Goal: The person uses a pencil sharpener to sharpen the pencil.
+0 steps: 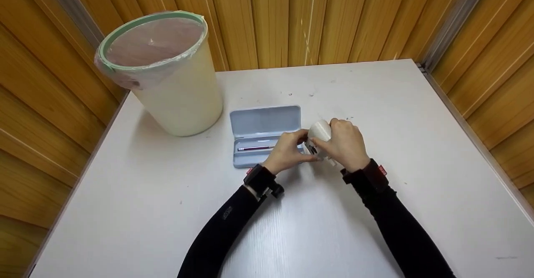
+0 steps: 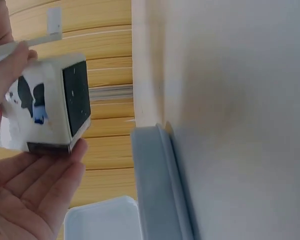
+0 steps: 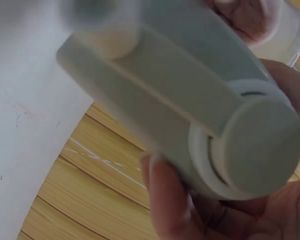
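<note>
A small white box-shaped sharpener (image 1: 319, 134) is held just above the table between both hands. My left hand (image 1: 297, 147) grips it from the left, thumb on top and fingers under it. In the left wrist view the sharpener (image 2: 50, 105) shows a dark window and printed figures, resting on my left fingers (image 2: 40, 185). My right hand (image 1: 336, 141) wraps its right side. In the right wrist view my right fingers (image 3: 170, 200) curl round the sharpener's grey cylindrical part (image 3: 190, 105).
An open pale blue pencil case (image 1: 265, 121) lies just left of the hands with one pencil (image 1: 254, 148) in its tray. A cream waste bin (image 1: 175, 90) lined with a plastic bag stands at the back left. The white table (image 1: 396, 102) is enclosed by wooden walls.
</note>
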A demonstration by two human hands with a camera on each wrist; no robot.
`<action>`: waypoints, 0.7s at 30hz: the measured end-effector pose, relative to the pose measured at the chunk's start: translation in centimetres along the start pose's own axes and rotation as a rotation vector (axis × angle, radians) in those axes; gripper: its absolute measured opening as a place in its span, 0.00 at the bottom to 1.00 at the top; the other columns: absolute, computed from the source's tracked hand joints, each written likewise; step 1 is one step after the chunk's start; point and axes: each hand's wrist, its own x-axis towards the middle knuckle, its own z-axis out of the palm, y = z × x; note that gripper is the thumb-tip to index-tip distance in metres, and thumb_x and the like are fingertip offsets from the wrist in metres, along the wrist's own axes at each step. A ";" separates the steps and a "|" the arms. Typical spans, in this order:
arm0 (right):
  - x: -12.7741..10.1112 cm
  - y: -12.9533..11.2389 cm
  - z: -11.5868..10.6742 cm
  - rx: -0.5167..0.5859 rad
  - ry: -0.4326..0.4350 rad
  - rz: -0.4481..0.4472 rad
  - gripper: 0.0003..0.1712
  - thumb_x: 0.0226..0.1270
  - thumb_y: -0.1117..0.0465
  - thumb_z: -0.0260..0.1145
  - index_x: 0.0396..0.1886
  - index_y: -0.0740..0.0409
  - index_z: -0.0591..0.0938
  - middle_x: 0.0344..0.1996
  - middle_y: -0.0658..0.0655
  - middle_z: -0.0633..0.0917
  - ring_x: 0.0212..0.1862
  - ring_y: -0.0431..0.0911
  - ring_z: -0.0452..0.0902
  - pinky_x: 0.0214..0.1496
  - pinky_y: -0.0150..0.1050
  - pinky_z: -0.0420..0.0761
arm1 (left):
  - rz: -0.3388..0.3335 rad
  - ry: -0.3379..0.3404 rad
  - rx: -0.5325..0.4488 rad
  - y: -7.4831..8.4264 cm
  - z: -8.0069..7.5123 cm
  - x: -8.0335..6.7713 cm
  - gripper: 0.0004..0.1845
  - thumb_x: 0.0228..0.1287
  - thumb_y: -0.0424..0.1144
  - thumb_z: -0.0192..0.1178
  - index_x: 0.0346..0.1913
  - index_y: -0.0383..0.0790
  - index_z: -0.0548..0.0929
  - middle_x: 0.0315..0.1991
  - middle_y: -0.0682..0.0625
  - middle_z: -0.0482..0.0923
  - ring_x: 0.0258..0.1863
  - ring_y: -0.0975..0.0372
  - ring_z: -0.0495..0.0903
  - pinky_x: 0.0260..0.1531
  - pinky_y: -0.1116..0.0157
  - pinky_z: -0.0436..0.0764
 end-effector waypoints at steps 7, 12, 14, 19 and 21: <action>0.0 -0.3 0.5 -0.002 0.018 -0.001 0.35 0.54 0.43 0.75 0.33 0.76 0.79 0.27 0.70 0.84 0.28 0.61 0.82 0.28 0.52 0.83 | -0.021 0.050 0.078 0.2 0.1 -0.1 0.31 0.48 0.44 0.77 0.55 0.34 0.81 0.48 0.45 0.86 0.50 0.57 0.85 0.54 0.69 0.82; 0.1 -0.1 -0.2 0.038 -0.010 -0.068 0.27 0.72 0.49 0.61 0.43 0.76 0.81 0.32 0.71 0.85 0.34 0.62 0.84 0.34 0.53 0.83 | -0.025 0.032 -0.012 -0.1 -0.3 0.0 0.31 0.48 0.39 0.76 0.56 0.30 0.79 0.50 0.40 0.85 0.52 0.55 0.85 0.56 0.70 0.81; 0.2 0.2 -0.6 0.050 -0.030 -0.127 0.20 0.76 0.58 0.56 0.51 0.74 0.79 0.39 0.72 0.86 0.41 0.64 0.83 0.41 0.55 0.84 | -0.028 0.014 -0.068 -0.3 -0.6 0.0 0.31 0.48 0.37 0.75 0.56 0.29 0.79 0.51 0.39 0.85 0.53 0.55 0.84 0.57 0.71 0.80; 0.3 1.3 -1.4 0.042 -0.121 -0.329 0.31 0.66 0.80 0.54 0.66 0.55 0.75 0.62 0.67 0.77 0.60 0.65 0.74 0.58 0.59 0.79 | -0.025 -0.061 -0.158 -0.8 -1.2 0.1 0.31 0.49 0.36 0.74 0.58 0.31 0.79 0.52 0.43 0.84 0.53 0.59 0.83 0.59 0.72 0.78; 0.4 1.5 -1.6 0.039 -0.162 -0.410 0.39 0.59 0.84 0.59 0.67 0.49 0.75 0.68 0.64 0.72 0.66 0.64 0.69 0.61 0.61 0.77 | -0.033 -0.100 -0.188 -0.9 -1.5 0.1 0.31 0.50 0.36 0.74 0.59 0.34 0.79 0.53 0.45 0.84 0.54 0.61 0.82 0.60 0.71 0.78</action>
